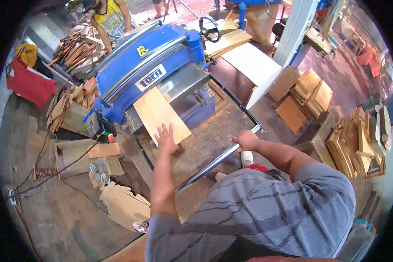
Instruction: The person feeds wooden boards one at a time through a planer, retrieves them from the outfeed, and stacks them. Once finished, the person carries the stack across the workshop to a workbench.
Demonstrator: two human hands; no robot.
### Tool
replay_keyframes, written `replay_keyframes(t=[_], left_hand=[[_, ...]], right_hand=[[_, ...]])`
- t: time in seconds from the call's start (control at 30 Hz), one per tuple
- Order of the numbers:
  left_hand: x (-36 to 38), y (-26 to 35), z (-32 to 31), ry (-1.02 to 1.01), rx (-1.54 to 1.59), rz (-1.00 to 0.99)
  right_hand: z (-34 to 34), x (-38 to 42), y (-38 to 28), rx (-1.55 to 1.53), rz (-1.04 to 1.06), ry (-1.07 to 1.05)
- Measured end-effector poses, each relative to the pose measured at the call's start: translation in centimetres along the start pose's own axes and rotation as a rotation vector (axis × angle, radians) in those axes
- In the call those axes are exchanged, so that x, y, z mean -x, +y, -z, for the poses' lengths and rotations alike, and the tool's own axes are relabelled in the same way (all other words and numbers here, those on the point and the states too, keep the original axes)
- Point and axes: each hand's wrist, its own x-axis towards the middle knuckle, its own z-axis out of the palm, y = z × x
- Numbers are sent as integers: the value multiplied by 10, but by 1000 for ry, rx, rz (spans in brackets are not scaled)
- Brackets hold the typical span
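Right hand [245,139] wrapped around the steel bar [216,162], left hand [166,137] spread flat on the board [159,111] (steady pressure, feeding straight into the planer [148,65]).

Pale flat wooden board [160,114], far end seemingly inside blue planer [148,65].

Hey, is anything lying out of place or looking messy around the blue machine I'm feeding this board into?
Yes. Offcuts lie in a loose heap on the floor left of the blue planer, and a cable trails across the floor there. The board sits flat under the left hand; the right hand grips the metal bar.
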Motion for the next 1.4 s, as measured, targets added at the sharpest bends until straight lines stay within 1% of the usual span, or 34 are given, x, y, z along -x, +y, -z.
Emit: replay_keyframes(t=[0.03,0.1,0.13,0.23,0.37,0.47,0.53,0.57,0.6,0.67,0.7,0.73,0.77,0.8,0.83,0.87,0.93,0.97,1.0,1.03,1.13,1.17,1.2,1.27,1.3,1.33,1.37,1.4], left_hand=[[-4,-3,-1,0,1,17],[-11,-8,-7,49,6,-16],[-12,-11,-7,46,6,6],[-19,-12,-1,57,10,-19],[-26,-13,9,-6,-17,23],[-31,-11,14,-10,-26,51],[-37,-7,18,-20,-60,66],[-43,-8,12,-13,-68,120],[-47,-8,7,-7,-76,173],[-58,-16,-19,122,-37,241],[-53,-4,-13,102,-20,287],[-47,9,-7,81,-3,335],[-45,20,-8,85,-10,330],[-43,33,-10,82,-28,375],[-41,46,-12,79,-44,425],[-42,56,-17,79,-42,434],[-45,82,-25,118,78,504],[-44,104,-22,143,110,535],[-45,125,-24,145,125,572],[-50,147,-25,194,211,521],[-78,215,-42,387,380,374],[-91,236,-53,406,443,338],[-104,256,-58,430,504,296],[-128,299,-55,351,716,341],[-141,315,-49,324,840,342],[-152,328,-41,296,963,335],[-162,339,-36,301,1000,345],[-173,349,-32,294,1041,349]], right_hand=[[-1,-1,0,-1,17,-2],[-1,1,0,-36,1,43],[0,0,-2,-40,23,38],[1,-1,-3,-48,-14,50],[4,0,-4,-58,0,48],[6,4,-5,-75,-37,-24],[9,5,3,-100,5,-57],[12,8,7,-148,60,-63],[13,11,10,-151,47,-50],[20,19,15,-420,56,23],[18,21,27,-539,128,78],[25,29,36,-542,124,90],[38,40,44,-636,110,173],[46,51,56,-730,98,254],[43,62,76,-687,126,396],[47,76,96,-687,135,391],[62,106,145,-814,-65,250],[49,120,175,-850,-79,300],[51,139,199,-936,-156,297],[55,155,222,-1021,-234,292],[56,192,303,-994,-296,294],[59,201,325,-1013,-332,287],[61,207,346,-1008,-304,279],[64,207,382,-899,-371,318],[65,201,394,-889,-336,323],[66,194,404,-911,-404,307],[69,183,414,-934,-480,291],[70,170,425,-926,-467,296]])
